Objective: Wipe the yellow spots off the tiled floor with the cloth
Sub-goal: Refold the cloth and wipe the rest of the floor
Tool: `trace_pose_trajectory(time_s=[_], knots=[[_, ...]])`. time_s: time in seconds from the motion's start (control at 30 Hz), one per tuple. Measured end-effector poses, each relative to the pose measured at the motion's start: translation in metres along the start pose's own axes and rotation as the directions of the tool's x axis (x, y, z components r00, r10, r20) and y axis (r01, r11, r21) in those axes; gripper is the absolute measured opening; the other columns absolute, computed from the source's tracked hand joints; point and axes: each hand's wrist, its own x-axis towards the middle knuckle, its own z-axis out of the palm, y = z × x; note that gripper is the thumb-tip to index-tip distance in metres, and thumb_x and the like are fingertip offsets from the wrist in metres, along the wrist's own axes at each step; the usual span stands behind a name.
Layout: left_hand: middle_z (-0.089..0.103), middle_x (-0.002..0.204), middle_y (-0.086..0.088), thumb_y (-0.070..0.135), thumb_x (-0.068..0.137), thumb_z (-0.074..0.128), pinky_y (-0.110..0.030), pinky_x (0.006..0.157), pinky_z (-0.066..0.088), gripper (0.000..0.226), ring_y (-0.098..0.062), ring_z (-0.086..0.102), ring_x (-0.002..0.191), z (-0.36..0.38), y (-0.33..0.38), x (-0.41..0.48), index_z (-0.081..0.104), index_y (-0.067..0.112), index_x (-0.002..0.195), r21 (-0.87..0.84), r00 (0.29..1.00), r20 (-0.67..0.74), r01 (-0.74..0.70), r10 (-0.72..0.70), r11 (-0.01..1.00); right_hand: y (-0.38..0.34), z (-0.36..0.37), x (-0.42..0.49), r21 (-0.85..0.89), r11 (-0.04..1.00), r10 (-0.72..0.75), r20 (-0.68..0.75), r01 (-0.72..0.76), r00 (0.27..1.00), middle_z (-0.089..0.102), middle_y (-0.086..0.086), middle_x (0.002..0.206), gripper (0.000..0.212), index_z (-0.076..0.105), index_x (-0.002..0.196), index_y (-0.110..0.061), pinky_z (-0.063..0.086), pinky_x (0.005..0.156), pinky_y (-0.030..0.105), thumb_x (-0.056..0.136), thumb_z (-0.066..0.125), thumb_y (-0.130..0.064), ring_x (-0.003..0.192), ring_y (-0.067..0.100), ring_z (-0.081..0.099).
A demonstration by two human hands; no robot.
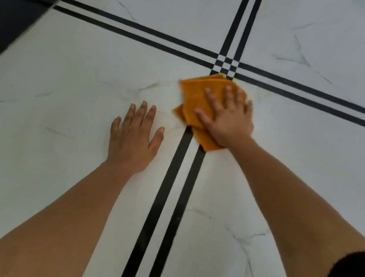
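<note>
Right hand flat on an orange cloth, left hand braced on the tiled floor.

The right hand [227, 119] presses palm-down on the folded cloth [197, 103], fingers spread apart over it rather than clamped; the cloth sticks out past the fingertips and under the heel of the palm, lying across the double black stripe [167, 199] just short of where the stripes cross. The left hand [134, 136] lies flat on the white marbled floor [64, 83], fingers slightly apart, holding nothing, its thumb near the cloth's edge. Any yellow spots are too faint to make out.
</note>
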Motion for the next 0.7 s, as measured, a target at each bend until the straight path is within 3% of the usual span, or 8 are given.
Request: trace_pose_trajectory(time_s=[0.07,0.1,0.2,0.3,0.4,0.47,0.53,0.7], knots=[[0.004,0.158,-0.001,0.045,0.096,0.018,-0.045,0.114,0.006,0.059,-0.021,0.001,0.145,0.001,0.016,0.015,0.007,0.021,0.149,-0.013,0.999,0.019,-0.03,0.03,0.999,0.025,-0.001,0.004,0.054,0.957,0.287,-0.062,-0.284,0.956,-0.009,0.012,0.157,0.076,0.0,0.149,-0.033,-0.009,0.114,0.054,0.085,0.009,-0.073,0.143,0.033,-0.016],[0.004,0.158,-0.001,0.045,0.097,0.018,-0.045,0.114,0.005,0.059,-0.021,0.001,0.145,0.002,0.023,0.023,0.006,0.021,0.149,-0.021,0.999,0.031,-0.039,0.04,0.999,0.029,0.0,-0.002,0.061,0.944,0.329,-0.087,-0.325,0.94,-0.01,0.011,0.157,0.078,0.001,0.15,-0.03,-0.011,0.113,0.054,0.085,0.009,-0.072,0.142,0.032,-0.017],[0.004,0.158,-0.001,0.046,0.097,0.016,-0.046,0.114,0.005,0.058,-0.021,0.0,0.144,0.005,0.05,0.046,0.005,0.022,0.149,-0.043,0.999,0.045,-0.014,0.016,0.999,0.02,0.003,-0.011,0.032,0.999,-0.005,-0.085,0.008,0.996,-0.004,0.0,0.159,0.074,-0.003,0.149,-0.033,-0.009,0.112,0.053,0.087,0.011,-0.07,0.144,0.027,-0.011],[0.005,0.158,-0.001,0.047,0.096,0.015,-0.048,0.113,0.006,0.059,-0.023,0.001,0.144,0.01,0.077,0.063,0.007,0.022,0.149,-0.015,0.999,0.025,-0.034,0.034,0.999,0.04,-0.01,0.03,-0.077,0.959,-0.275,0.002,0.274,0.962,0.0,-0.004,0.159,0.068,-0.006,0.146,-0.039,-0.003,0.114,0.055,0.088,0.014,-0.068,0.145,0.026,-0.005],[0.004,0.158,-0.001,0.047,0.096,0.014,-0.049,0.113,0.006,0.058,-0.023,0.0,0.144,0.012,0.095,0.069,0.006,0.023,0.149,0.01,0.995,0.048,-0.091,0.09,0.996,0.085,-0.025,0.065,-0.042,0.999,0.009,0.026,-0.008,1.0,-0.003,-0.001,0.159,0.071,-0.005,0.148,-0.035,-0.002,0.112,0.059,0.088,0.013,-0.069,0.145,0.03,-0.006],[0.004,0.158,0.0,0.047,0.097,0.014,-0.05,0.113,0.006,0.058,-0.023,0.0,0.144,0.011,0.095,0.072,0.005,0.023,0.149,0.032,0.991,0.06,-0.119,0.117,0.992,0.1,-0.022,0.057,0.08,0.959,0.273,-0.013,-0.271,0.962,-0.002,0.0,0.159,0.07,-0.001,0.149,-0.033,-0.004,0.112,0.059,0.089,0.014,-0.067,0.144,0.032,-0.006],[0.005,0.158,-0.001,0.047,0.097,0.015,-0.05,0.113,0.006,0.058,-0.023,0.0,0.144,0.011,0.092,0.073,0.007,0.023,0.149,0.03,0.991,0.058,-0.121,0.119,0.992,0.088,-0.011,0.028,0.114,0.924,0.374,-0.078,-0.364,0.924,0.002,0.001,0.159,0.067,0.004,0.149,-0.031,-0.005,0.113,0.057,0.091,0.016,-0.063,0.144,0.033,-0.005],[0.007,0.158,-0.003,0.046,0.096,0.016,-0.049,0.113,0.008,0.058,-0.025,0.002,0.144,0.014,0.074,0.06,0.008,0.022,0.149,0.047,0.997,0.041,-0.074,0.072,0.996,0.045,-0.001,0.008,0.018,0.995,-0.093,-0.066,0.095,0.993,0.001,-0.006,0.159,0.064,0.0,0.147,-0.041,-0.006,0.113,0.054,0.09,0.014,-0.066,0.145,0.026,-0.006]])
